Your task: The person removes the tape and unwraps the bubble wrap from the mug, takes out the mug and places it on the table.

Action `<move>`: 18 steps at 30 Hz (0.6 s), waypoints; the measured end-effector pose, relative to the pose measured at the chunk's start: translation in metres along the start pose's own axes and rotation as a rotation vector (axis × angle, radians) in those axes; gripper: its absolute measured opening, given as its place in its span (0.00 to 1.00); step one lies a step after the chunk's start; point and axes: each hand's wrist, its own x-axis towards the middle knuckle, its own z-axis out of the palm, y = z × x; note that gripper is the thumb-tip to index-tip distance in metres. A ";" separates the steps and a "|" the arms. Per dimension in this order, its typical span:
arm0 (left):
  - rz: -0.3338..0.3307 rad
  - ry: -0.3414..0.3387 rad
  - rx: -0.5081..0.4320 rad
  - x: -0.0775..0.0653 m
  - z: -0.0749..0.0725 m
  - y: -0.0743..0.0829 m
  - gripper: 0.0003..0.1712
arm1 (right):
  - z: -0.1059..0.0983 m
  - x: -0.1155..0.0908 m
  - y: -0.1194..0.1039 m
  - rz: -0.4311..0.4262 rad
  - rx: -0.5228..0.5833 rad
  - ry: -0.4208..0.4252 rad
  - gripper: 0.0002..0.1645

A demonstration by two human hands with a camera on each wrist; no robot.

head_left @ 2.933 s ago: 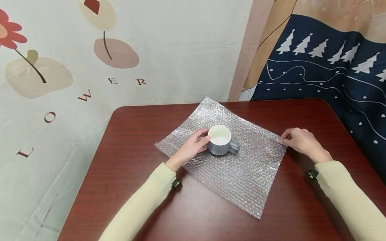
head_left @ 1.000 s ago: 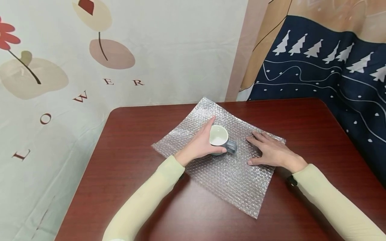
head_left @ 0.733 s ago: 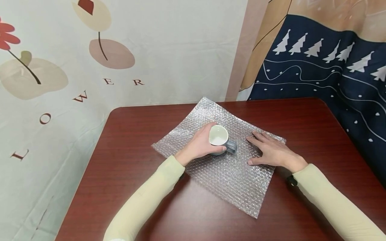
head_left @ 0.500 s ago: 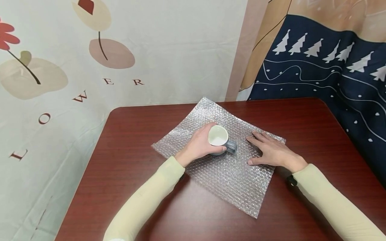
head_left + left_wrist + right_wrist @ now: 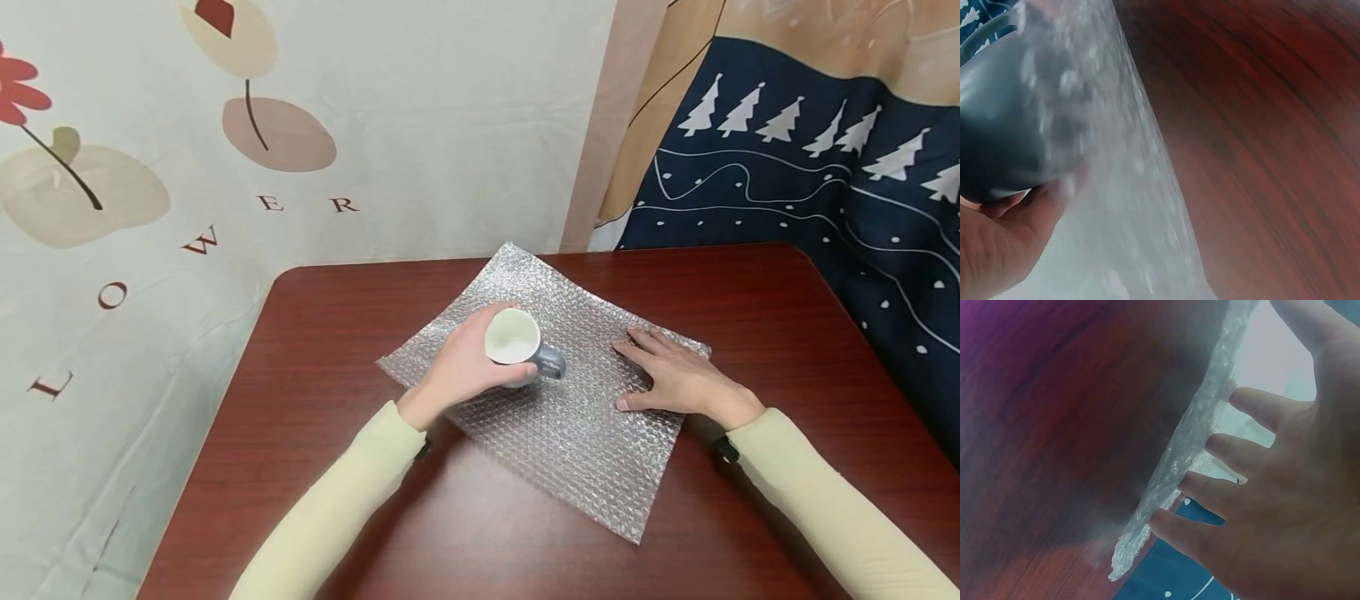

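A grey mug (image 5: 512, 337) with a white inside stands upright over a silvery sheet of bubble wrap (image 5: 585, 450). My left hand (image 5: 461, 360) grips the mug from its left side, thumb at the front and fingers round the back. The mug's handle (image 5: 551, 362) points right, away from that hand. In the left wrist view the mug's dark side (image 5: 997, 119) shows above the curled fingers. My right hand (image 5: 678, 375) rests on the right part of the bubble wrap with its fingers spread. The right wrist view shows those fingertips (image 5: 1194, 484) against the wrap.
The bubble wrap lies turned as a diamond on a dark red wooden table (image 5: 315, 467), its far corner near the back edge. Behind the table hangs a pale cloth (image 5: 450, 125) with flowers and letters. A navy cloth with white trees (image 5: 787, 183) hangs at the right.
My left hand first touches the mug's side, then wraps round it and shifts it left. The right hand leaves the wrap's corner, spreads on the sheet and stays there.
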 end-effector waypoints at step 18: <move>-0.136 0.205 0.100 -0.062 -0.090 -0.056 0.50 | -0.001 -0.003 -0.001 -0.014 0.023 0.003 0.60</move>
